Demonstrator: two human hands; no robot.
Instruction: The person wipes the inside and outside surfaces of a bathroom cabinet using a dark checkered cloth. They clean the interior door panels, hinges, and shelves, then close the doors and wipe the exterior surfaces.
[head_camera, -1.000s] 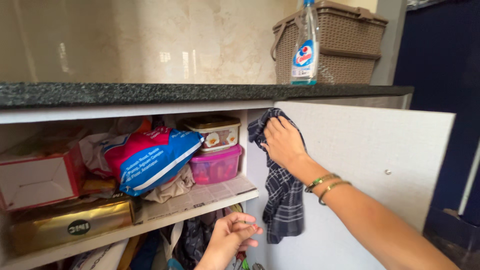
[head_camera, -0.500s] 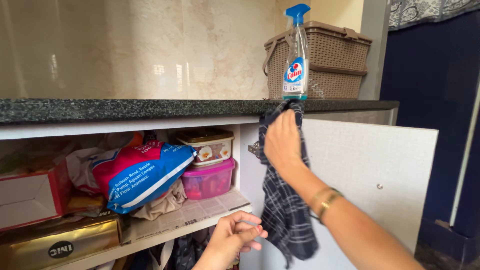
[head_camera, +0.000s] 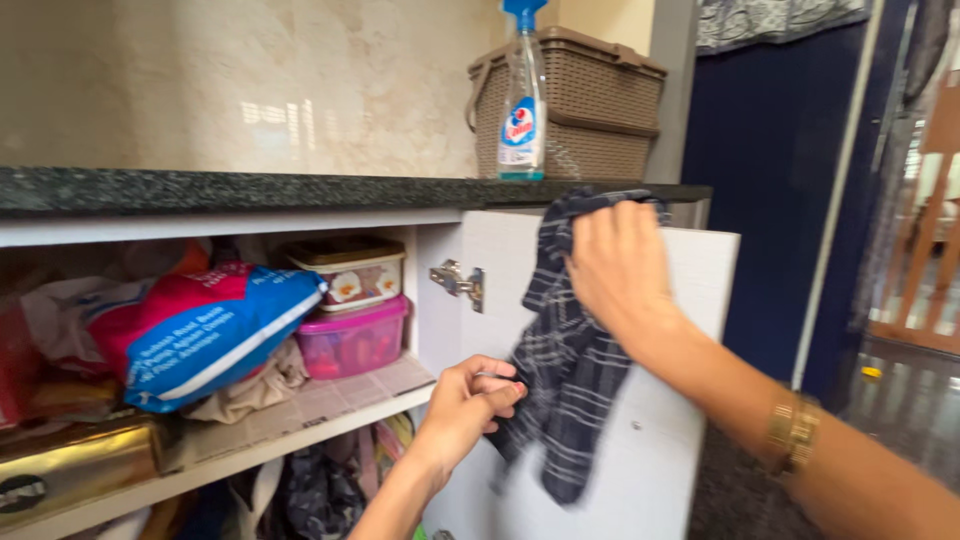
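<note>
My right hand (head_camera: 618, 268) presses a dark blue checked cloth (head_camera: 565, 380) against the inner face of an open white cupboard door (head_camera: 690, 300), near the door's top edge. The cloth hangs down below the hand. My left hand (head_camera: 470, 400) is lower and closer to the cupboard, its fingers curled around the door's inner edge beside the hanging cloth. A metal hinge (head_camera: 458, 281) sits on the door just above that hand.
A spray bottle (head_camera: 523, 100) and a brown woven basket (head_camera: 590, 105) stand on the dark stone counter (head_camera: 250, 188). The cupboard shelf (head_camera: 330, 415) holds a blue and pink bag (head_camera: 205, 330), a pink box (head_camera: 355, 340) under a lidded tub, and a gold box (head_camera: 75, 465).
My right hand has slid the cloth up and rightward along the door. My left hand rose from below the shelf to the door's edge. The view shifted right.
</note>
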